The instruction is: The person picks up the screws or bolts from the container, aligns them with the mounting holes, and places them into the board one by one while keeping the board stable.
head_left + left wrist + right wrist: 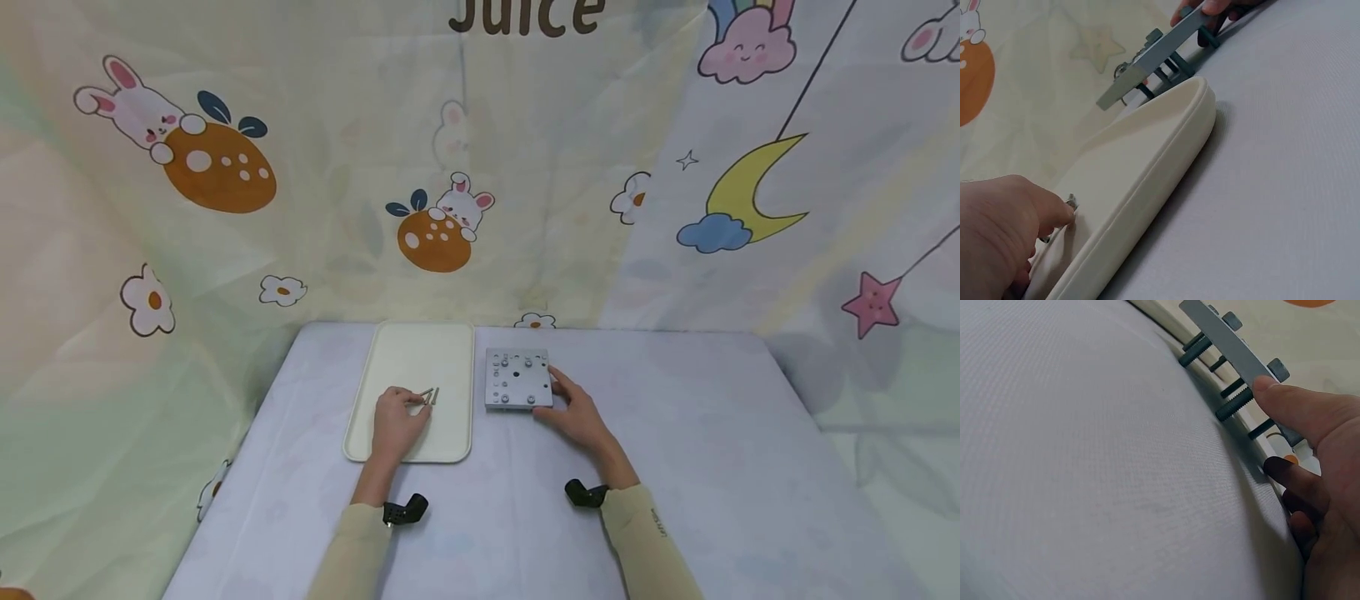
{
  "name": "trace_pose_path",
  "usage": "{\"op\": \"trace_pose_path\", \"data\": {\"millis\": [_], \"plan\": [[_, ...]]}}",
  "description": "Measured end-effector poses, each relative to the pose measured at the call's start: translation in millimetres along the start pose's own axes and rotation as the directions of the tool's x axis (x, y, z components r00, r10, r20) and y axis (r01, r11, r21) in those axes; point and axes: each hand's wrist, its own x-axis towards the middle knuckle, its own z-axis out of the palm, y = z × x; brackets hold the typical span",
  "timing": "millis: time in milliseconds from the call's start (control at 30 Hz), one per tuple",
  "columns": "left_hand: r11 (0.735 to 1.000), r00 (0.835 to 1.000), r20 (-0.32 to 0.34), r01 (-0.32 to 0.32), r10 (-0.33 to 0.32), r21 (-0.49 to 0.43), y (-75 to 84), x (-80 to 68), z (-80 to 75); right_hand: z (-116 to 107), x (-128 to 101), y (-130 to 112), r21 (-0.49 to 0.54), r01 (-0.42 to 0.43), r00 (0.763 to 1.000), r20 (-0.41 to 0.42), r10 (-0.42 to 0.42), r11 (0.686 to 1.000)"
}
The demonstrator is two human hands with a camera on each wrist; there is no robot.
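My left hand (401, 423) is over the cream tray (420, 354), with thumb and index finger pinching a small metal screw (1071, 201). Beside those fingertips lie more small screws (436, 396). To the right of the tray, a square grey metal plate (517, 379) with holes and bolt heads stands raised on bolts (1233, 404) that protrude below it. My right hand (581, 421) holds the plate at its near right corner. The right thumb (1285, 403) presses the plate's near edge, while other fingers reach round the right side. The index fingertip is partly hidden in the right wrist view.
A white cloth covers the table (510, 517). The tray's raised rim (1166, 159) stands close to the plate's left side. Behind the table hangs a printed curtain (337, 233). Each wrist carries a black camera (406, 509).
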Motion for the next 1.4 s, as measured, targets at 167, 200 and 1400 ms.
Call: {"op": "trace_pose_path", "data": {"millis": [167,200,1400], "plan": [[0.999,0.999,-0.025,0.036,-0.035,0.027,4.1,1.4,1.9,0,0,0,-0.001,0.011,1.000,-0.010,-0.011,1.000],[0.999,0.999,-0.032,0.036,-0.035,0.029,4.6,2.0,2.4,0,0,-1,-0.003,0.010,1.000,-0.012,-0.010,1.000],[0.980,0.994,-0.031,-0.104,0.100,-0.168,12.9,19.5,5.1,4,-7,-5,0.016,0.029,0.999,-0.037,-0.028,0.999]]}}
